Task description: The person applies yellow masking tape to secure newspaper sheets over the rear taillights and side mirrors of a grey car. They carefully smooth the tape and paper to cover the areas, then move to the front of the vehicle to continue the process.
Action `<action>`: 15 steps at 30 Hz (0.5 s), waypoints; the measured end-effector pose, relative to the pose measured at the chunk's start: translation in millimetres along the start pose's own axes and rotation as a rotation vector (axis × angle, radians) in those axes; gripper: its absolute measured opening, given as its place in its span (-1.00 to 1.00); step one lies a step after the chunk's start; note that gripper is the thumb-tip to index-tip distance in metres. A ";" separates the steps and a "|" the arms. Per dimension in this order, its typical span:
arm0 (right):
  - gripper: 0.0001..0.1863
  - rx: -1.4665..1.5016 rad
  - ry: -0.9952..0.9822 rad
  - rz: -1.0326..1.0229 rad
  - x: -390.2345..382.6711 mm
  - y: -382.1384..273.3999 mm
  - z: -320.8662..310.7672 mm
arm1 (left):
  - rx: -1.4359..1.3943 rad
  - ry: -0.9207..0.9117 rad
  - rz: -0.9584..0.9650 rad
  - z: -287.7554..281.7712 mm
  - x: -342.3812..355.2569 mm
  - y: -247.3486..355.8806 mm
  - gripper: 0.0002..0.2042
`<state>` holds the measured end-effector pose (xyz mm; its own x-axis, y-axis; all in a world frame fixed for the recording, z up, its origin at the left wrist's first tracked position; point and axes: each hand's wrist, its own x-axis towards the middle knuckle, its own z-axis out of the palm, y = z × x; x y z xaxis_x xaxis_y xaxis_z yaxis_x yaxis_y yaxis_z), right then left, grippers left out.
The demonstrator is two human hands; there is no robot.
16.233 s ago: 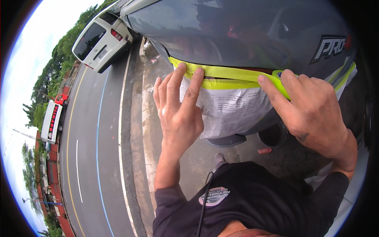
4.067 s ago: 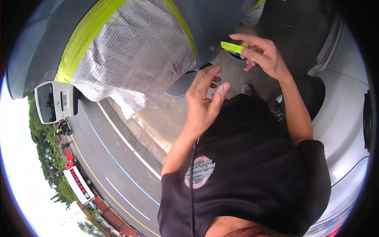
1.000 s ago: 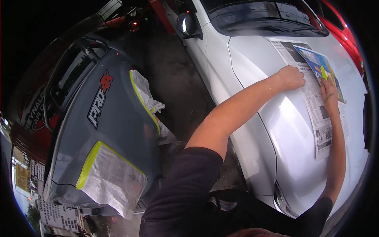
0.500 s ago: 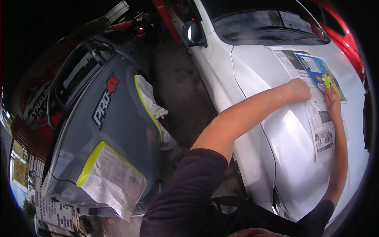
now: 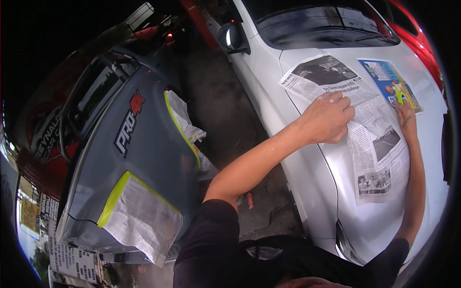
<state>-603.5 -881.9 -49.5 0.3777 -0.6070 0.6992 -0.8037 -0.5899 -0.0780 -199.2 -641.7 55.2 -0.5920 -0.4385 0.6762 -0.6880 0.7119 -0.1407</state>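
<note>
White hood [image 5: 432, 144]; newspaper [image 5: 372, 117], long axis toward windshield [image 5: 321, 24]; left hand [image 5: 329, 117] pinching edge, part hidden; right hand [image 5: 406, 117] pinching yellow tape [image 5: 399, 92], indistinct.

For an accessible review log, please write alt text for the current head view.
A person's left hand holds newspaper over a white car hood, while the right hand holds yellow-green tape at a colorful printed page. To the left, newspaper patches edged with yellow-green strips cover parts of a gray vehicle.
</note>
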 end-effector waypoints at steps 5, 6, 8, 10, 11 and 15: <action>-0.70 0.029 -0.141 0.035 1.5 -40.0 3.1 | -0.214 0.035 -0.365 -71.4 -119.9 48.3 -0.81; -0.69 0.051 -0.145 0.032 5.2 -51.6 4.3 | -0.269 0.070 -0.449 -83.3 -144.7 61.2 -0.80; -0.66 0.070 -0.127 0.030 6.8 -64.7 2.0 | -0.386 0.071 -0.640 -102.3 -189.7 90.4 -0.78; -0.63 -0.004 -0.063 0.012 8.9 -56.5 -8.6 | -0.544 0.095 -0.814 -100.9 -227.8 113.7 -0.78; -0.61 -0.070 -0.006 -0.009 9.0 -39.4 -10.0 | -0.605 0.151 -0.842 -95.5 -247.1 123.5 -0.81; -0.56 -0.064 0.079 -0.159 12.1 -133.9 -15.9 | -0.717 0.238 -1.117 -98.2 -312.1 174.6 -0.77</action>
<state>-498.6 -801.8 -19.3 0.4670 -0.4636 0.7530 -0.7651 -0.6387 0.0813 -93.3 -326.7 -109.4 0.2731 -0.9145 0.2985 -0.3378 0.1994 0.9199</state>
